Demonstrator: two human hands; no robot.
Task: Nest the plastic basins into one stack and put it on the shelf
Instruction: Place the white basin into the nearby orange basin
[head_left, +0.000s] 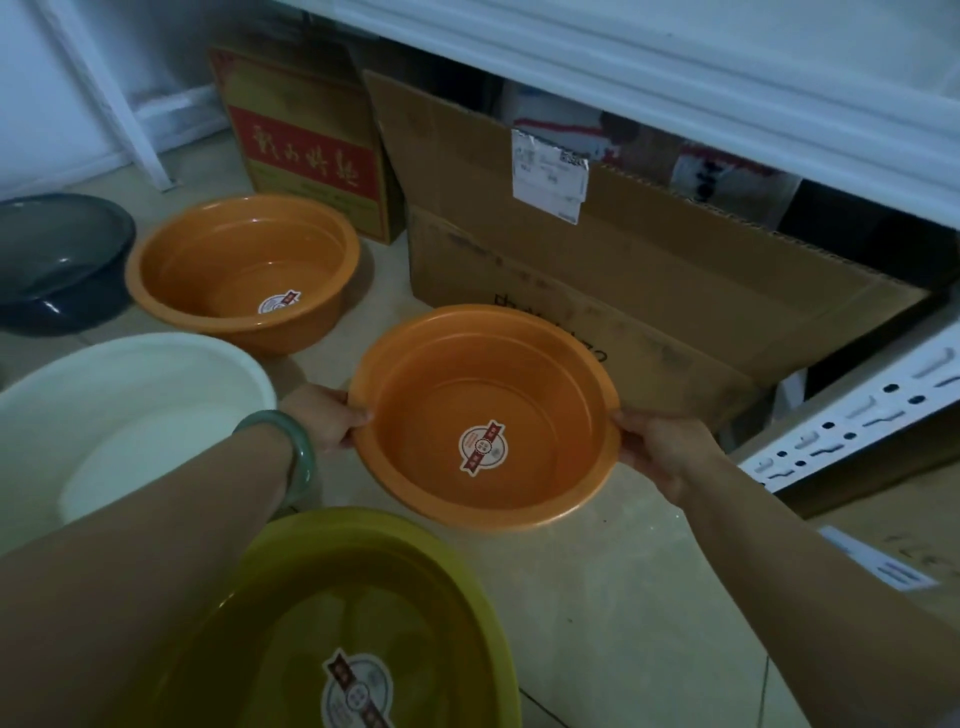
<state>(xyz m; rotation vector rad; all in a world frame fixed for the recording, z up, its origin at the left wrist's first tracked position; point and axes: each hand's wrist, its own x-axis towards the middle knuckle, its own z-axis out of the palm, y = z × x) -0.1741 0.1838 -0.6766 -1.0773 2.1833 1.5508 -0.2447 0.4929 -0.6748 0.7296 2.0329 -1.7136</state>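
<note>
I hold a small orange basin above the floor, tilted toward me, a round sticker on its bottom. My left hand grips its left rim and my right hand grips its right rim. A second orange basin stands on the floor at the back left. A white basin lies under my left forearm. An olive-yellow basin sits closest to me at the bottom. A dark grey basin rests at the far left. The white shelf runs across the top.
Large cardboard boxes stand under the shelf, behind the held basin. A red-and-yellow carton leans at the back. A white perforated shelf upright is on the right. A green bangle circles my left wrist.
</note>
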